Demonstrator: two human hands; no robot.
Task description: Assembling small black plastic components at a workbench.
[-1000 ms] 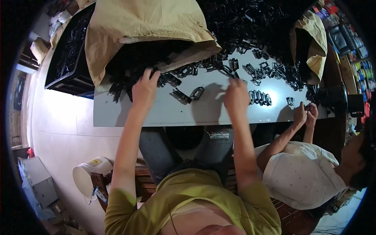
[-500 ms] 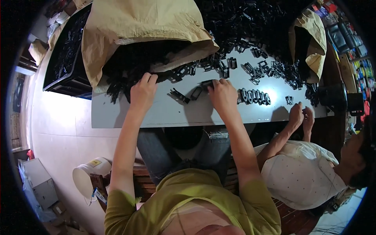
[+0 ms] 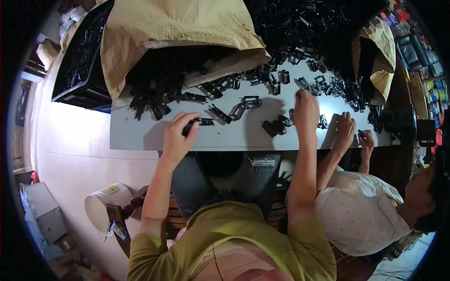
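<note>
My left hand [image 3: 179, 138] is closed around a small black clip-like part [image 3: 205, 122], which sticks out past the fingers above the table. My right hand [image 3: 306, 110] reaches over the row of black parts, its fingers bunched together; whatever they hold is hidden. Beside my right wrist lie several dark parts [image 3: 276, 126], and my forearm covers some of the row. Between my hands rest loose parts: an upright frame-like one [image 3: 251, 101], a tilted one [image 3: 237, 111] and a slanted one [image 3: 219, 114].
A large brown paper bag [image 3: 178, 23] spills black parts onto the white table [image 3: 197, 140]. A big heap [image 3: 300, 28] covers the back. Another person's hands [image 3: 346, 129] work close on my right, near a smaller paper bag [image 3: 385, 61]. A black crate [image 3: 79, 70] stands left.
My left hand has come back from the bag's mouth with a black part. My right hand has moved right, leaving a part in the middle. The co-worker's hands have separated.
</note>
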